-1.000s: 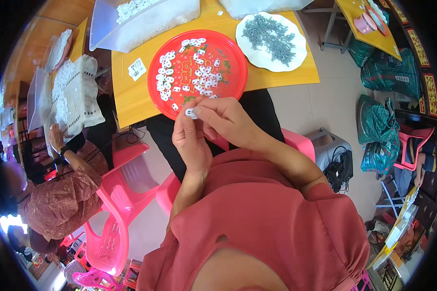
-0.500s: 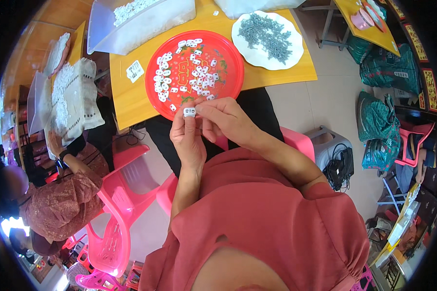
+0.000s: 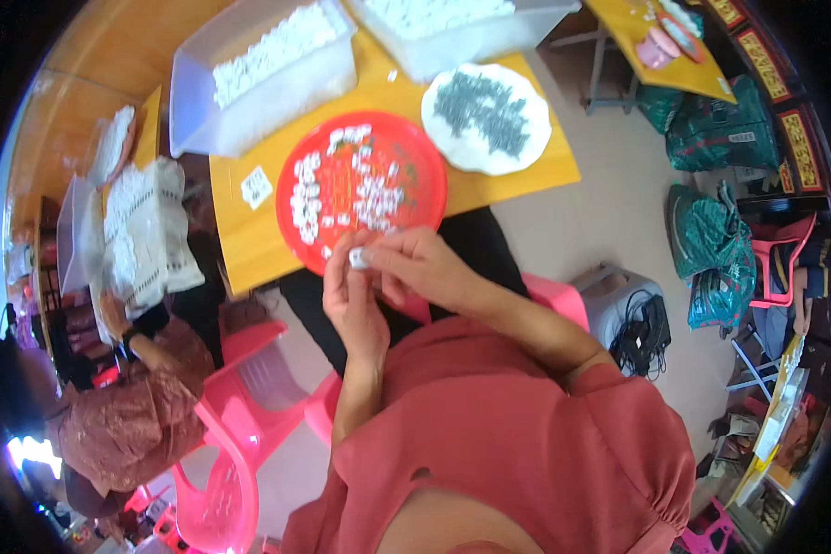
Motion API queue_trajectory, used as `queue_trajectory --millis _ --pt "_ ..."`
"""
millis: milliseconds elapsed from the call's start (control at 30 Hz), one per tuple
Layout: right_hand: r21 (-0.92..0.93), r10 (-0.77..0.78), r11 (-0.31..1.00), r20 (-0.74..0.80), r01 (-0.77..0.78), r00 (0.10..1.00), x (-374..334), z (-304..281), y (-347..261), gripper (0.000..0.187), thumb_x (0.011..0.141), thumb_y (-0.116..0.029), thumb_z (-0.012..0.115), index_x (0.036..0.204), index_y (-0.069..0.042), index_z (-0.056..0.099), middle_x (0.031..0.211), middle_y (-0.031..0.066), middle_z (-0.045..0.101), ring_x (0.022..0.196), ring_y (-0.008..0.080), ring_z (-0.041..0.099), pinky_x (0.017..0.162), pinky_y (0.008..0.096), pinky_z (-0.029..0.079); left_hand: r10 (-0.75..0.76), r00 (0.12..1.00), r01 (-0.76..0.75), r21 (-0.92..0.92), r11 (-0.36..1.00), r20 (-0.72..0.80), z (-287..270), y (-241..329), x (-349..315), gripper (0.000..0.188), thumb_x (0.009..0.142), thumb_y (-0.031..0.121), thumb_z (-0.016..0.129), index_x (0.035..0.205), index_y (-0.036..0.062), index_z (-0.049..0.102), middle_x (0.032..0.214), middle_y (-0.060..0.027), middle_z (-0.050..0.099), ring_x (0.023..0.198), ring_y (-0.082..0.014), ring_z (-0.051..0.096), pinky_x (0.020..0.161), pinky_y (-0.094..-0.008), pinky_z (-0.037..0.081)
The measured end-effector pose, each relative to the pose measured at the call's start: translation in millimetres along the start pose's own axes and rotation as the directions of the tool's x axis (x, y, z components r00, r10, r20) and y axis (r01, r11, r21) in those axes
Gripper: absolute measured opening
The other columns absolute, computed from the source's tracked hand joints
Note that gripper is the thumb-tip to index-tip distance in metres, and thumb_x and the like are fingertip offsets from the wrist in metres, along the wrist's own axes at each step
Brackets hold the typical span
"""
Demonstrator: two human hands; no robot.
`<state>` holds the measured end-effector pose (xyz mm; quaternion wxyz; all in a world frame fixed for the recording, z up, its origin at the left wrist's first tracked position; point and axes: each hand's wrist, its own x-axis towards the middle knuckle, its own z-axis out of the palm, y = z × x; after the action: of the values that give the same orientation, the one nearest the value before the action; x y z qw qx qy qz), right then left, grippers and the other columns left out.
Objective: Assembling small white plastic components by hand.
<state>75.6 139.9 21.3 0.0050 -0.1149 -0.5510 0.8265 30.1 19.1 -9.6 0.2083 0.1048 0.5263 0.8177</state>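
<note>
Above my lap, at the near edge of a round red tray (image 3: 437,185), my left hand (image 3: 353,305) pinches a small white plastic block (image 3: 358,258) with dark marks. The fingertips of my right hand (image 3: 434,270) are closed together against the block's right side. Whether they hold something small there is hidden. Many similar white blocks (image 3: 305,198) lie on the tray, along its left side and in a cluster right of its middle. Behind it to the right, a white scalloped plate (image 3: 539,115) bears a heap of small dark grey pieces, like screws (image 3: 480,106).
Two translucent bins (image 3: 286,111) of white pieces stand along the table's far side. A white label-like card (image 3: 257,187) lies left of the tray on the yellow table (image 3: 240,245). At left sits another person (image 3: 134,411), beside pink chairs (image 3: 249,415). Green bags (image 3: 706,231) stand at right.
The view has shifted, so the table and tray appear lower and more of the bins shows. My hands keep their pinch around the white block, which is turned slightly and blurred.
</note>
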Motion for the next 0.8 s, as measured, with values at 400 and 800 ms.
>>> queue_trajectory --millis 400,800 --pt "-0.355 -0.354 0.888 -0.116 0.294 0.928 41 -62 -61 0.030 0.091 -0.030 0.049 0.092 -0.004 0.065 0.054 0.0034 0.057 0.044 0.0060 0.047 0.043 0.0218 0.036 0.659 0.746 -0.663 -0.006 0.749 -0.097 8 156 -11 0.017 0.091 0.022 0.052 0.083 0.0081 0.046 0.070 -0.0008 0.035 0.059 -0.0097 0.035 0.048 -0.0229 0.034" --pt "-0.370 -0.167 0.915 0.021 0.163 0.986 19 -22 -11 0.025 0.093 -0.023 0.053 0.092 -0.001 0.064 0.056 -0.0014 0.056 0.052 0.0045 0.052 0.049 0.0204 0.038 0.973 0.054 -0.842 -0.514 0.164 0.223 32 238 -52 0.021 0.090 0.013 0.044 0.070 0.0122 0.040 0.055 0.0052 0.036 0.047 -0.0050 0.034 0.048 -0.0235 0.027"
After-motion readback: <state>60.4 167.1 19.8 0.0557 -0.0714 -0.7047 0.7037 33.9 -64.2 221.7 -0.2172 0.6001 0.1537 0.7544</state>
